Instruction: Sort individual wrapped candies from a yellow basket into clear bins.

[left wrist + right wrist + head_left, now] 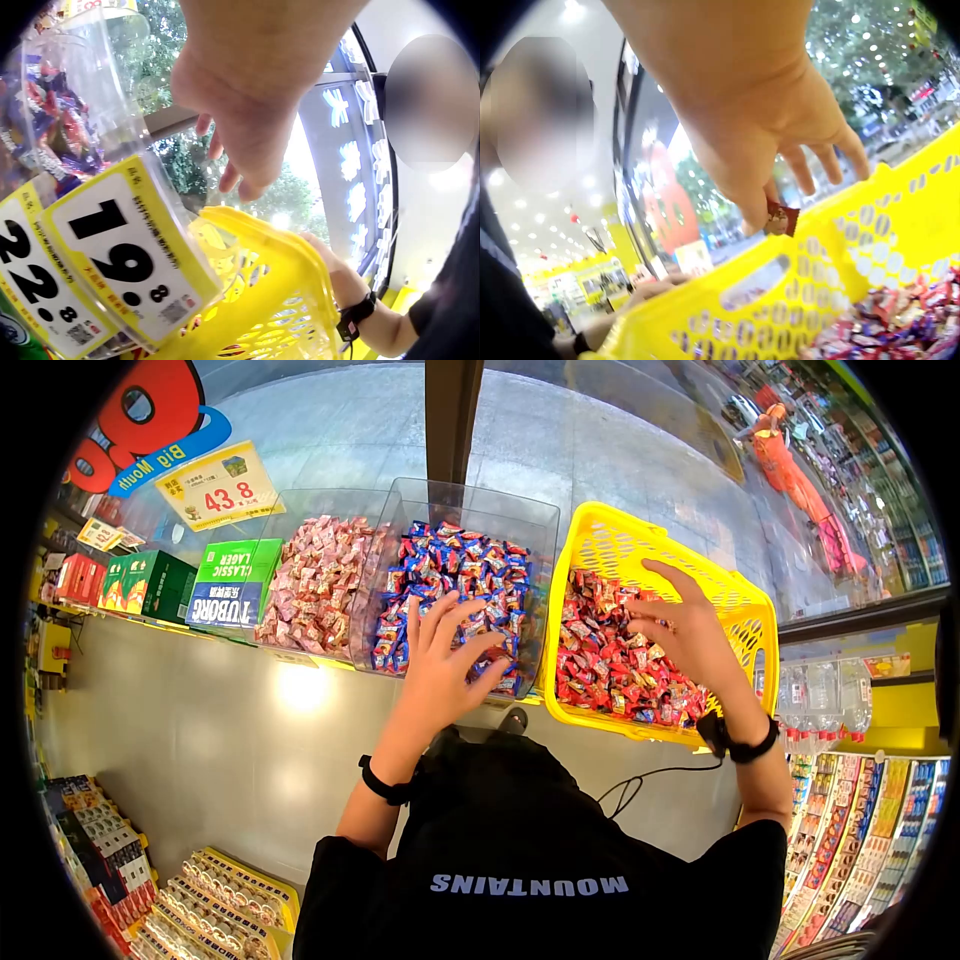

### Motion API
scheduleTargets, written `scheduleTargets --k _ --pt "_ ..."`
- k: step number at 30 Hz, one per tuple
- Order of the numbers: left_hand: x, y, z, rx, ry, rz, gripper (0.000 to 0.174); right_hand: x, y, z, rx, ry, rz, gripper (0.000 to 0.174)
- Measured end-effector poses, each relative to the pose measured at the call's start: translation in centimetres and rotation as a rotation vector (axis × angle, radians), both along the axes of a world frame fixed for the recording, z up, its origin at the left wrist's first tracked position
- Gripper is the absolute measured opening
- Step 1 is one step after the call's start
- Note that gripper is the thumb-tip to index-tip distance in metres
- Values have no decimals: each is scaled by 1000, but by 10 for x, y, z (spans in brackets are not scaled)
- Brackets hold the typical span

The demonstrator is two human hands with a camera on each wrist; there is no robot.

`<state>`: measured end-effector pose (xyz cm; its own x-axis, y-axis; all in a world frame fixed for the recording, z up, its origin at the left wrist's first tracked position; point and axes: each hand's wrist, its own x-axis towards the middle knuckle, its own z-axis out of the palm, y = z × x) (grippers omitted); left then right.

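Yellow basket (612, 545): just beside the clear bin (470, 500), on its right; heap of red sweets (610, 660) inside.
Clear bin: filled with blue-and-red sweets (460, 565); price label (127, 262) reading 19.8 on its front, legible only from the left wrist view.
Head view: right hand (685, 630) over the red heap, fingers fanned; grip not visible from this angle.
Right wrist view: thumb and forefinger pinch one red-wrapped sweet (781, 220), level with the basket rim; other fingers loose and spread.
Left hand (440, 665): over the front of the clear bin, fingers spread and slack, nothing held; contact with the sweets below cannot be told.
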<state>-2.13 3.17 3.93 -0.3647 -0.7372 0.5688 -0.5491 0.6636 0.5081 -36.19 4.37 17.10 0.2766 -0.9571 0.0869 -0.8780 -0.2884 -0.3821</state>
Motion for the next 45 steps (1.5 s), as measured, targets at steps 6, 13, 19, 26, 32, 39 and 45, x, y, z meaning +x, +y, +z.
scheduleTargets --k 6,13,19,26,32,39,45 --pt "-2 10 46 147 68 -438 49 76 60 -20 -248 -173 409 53" --pt "15 6 39 318 -41 -812 36 107 74 -68 -242 -369 520 38" --pt "15 4 39 294 -85 -824 37 113 72 -64 -281 -418 549 35" --pt "37 -2 56 125 -110 -565 40 111 71 -61 -327 -245 442 40" --pt "135 -35 21 -159 -75 268 38 91 72 -54 -288 -142 295 51" --pt "191 -61 -58 -105 -290 632 35 95 71 -56 -260 -91 274 53" --pt "179 -57 -68 17 -371 635 34 99 74 -55 -288 19 256 52"
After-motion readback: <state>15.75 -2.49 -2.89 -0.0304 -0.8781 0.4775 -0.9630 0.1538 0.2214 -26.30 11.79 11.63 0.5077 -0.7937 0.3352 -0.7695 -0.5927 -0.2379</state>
